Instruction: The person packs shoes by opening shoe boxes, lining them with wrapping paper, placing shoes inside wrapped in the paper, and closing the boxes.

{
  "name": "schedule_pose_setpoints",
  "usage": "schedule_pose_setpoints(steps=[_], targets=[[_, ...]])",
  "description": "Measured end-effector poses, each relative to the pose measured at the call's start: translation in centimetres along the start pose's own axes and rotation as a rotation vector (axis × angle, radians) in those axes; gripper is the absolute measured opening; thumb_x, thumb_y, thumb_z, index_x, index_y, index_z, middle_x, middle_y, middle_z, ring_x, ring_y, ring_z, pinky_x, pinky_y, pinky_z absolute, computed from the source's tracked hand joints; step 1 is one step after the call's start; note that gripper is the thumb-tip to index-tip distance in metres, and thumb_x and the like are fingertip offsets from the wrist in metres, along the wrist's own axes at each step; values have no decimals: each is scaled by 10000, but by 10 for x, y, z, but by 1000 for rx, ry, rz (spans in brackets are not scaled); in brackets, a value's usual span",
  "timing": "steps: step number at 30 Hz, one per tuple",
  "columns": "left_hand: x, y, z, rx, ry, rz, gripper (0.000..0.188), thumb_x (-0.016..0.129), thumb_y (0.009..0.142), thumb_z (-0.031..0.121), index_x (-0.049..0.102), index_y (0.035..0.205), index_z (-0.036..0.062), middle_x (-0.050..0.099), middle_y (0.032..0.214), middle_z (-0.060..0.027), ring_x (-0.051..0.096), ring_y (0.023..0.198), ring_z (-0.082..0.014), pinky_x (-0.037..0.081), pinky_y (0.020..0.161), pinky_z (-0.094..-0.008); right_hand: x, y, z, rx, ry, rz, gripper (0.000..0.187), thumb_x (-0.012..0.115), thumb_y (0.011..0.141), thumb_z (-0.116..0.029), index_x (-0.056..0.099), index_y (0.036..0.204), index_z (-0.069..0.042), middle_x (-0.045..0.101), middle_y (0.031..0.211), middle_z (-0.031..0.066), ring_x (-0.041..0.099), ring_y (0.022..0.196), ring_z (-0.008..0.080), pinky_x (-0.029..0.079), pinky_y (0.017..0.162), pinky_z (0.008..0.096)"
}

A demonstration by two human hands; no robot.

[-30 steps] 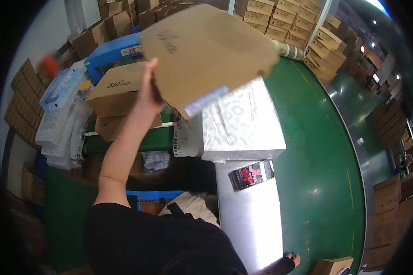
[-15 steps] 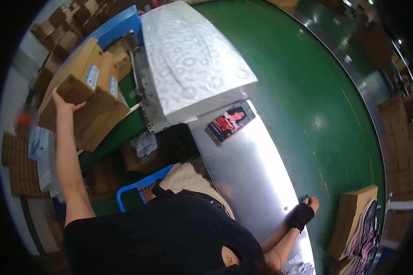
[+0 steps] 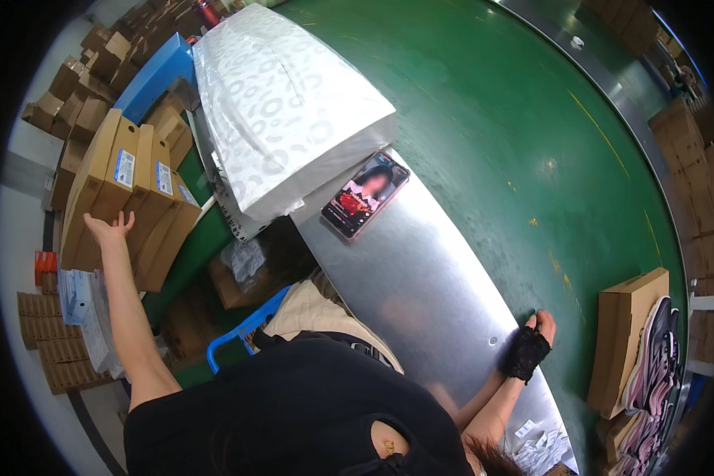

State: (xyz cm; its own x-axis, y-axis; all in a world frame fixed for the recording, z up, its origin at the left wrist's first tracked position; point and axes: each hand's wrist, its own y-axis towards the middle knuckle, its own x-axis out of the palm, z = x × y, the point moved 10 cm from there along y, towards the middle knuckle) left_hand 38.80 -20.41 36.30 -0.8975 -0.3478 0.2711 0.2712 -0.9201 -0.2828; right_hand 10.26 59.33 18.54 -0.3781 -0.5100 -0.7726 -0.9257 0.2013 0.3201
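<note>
At the left, my left hand (image 3: pixel 111 228) is open, its fingers spread against the near ends of several brown cardboard shoe boxes (image 3: pixel 103 170). The boxes stand side by side in a leaning row, with white and blue labels on their ends. My right hand (image 3: pixel 541 329), its wrist wrapped in a black lace fingerless glove (image 3: pixel 527 354), rests at the far edge of the metal ledge (image 3: pixel 420 270), beside the green belt. Its fingers are curled closed, and whatever they may hold is hidden. A lit phone (image 3: pixel 365 196) lies on the ledge between my hands.
A stack of white patterned paper (image 3: pixel 293 103) sits beyond the phone. On the green belt (image 3: pixel 484 143) at the right, an open shoe box (image 3: pixel 631 337) stands by pink and black shoes (image 3: pixel 650 357). Crumpled paper (image 3: pixel 539 448) lies near my right elbow. A blue bin (image 3: pixel 155 79) is far left.
My left hand has opened from its hold under a box's lower edge; its fingers now spread upward. The boxes sit more upright. The whole view has shifted, and my right hand stays at the ledge.
</note>
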Motion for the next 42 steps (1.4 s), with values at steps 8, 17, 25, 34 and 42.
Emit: schedule_pose_setpoints(steps=[8, 17, 25, 34, 42], targets=[[77, -115, -45, 281, 89, -672, 410, 470, 872, 312, 416, 1112, -15, 494, 965, -119, 501, 834, -200, 449, 753, -372, -91, -31, 128, 469, 659, 567, 277, 539, 842, -225, 541, 1039, -31, 584, 871, 110, 585, 784, 193, 451, 564, 265], [78, -298, -169, 245, 447, -1452, 297, 385, 929, 240, 520, 978, -19, 539, 752, -65, 514, 630, -110, 436, 590, -233, -298, -102, 334, 818, 372, 940, 288, 563, 820, -296, 554, 1022, -91, 584, 820, 76, 559, 672, 189, 435, 499, 271], [37, -295, -217, -46, 607, -1489, 244, 461, 906, 201, 533, 962, -25, 558, 752, -46, 518, 629, -79, 434, 597, -208, -270, -52, 338, 894, 763, 754, 262, 585, 803, -309, 569, 1009, -147, 571, 758, 50, 530, 605, 184, 426, 498, 273], [2, -322, -248, -210, 753, -1595, 206, 466, 895, 154, 525, 990, -19, 565, 787, -56, 533, 655, -88, 446, 624, -217, -107, -21, 199, 878, 1284, 278, 251, 628, 774, -341, 572, 834, -104, 581, 674, 33, 545, 580, 199, 471, 536, 322], [-4, -339, -248, -303, 727, -1657, 214, 513, 875, 167, 534, 993, -10, 570, 802, -47, 520, 687, -77, 440, 649, -209, -17, -39, 10, 1072, 1434, -92, 365, 615, 800, -279, 495, 1001, 1, 577, 902, 143, 578, 807, 223, 492, 657, 332]])
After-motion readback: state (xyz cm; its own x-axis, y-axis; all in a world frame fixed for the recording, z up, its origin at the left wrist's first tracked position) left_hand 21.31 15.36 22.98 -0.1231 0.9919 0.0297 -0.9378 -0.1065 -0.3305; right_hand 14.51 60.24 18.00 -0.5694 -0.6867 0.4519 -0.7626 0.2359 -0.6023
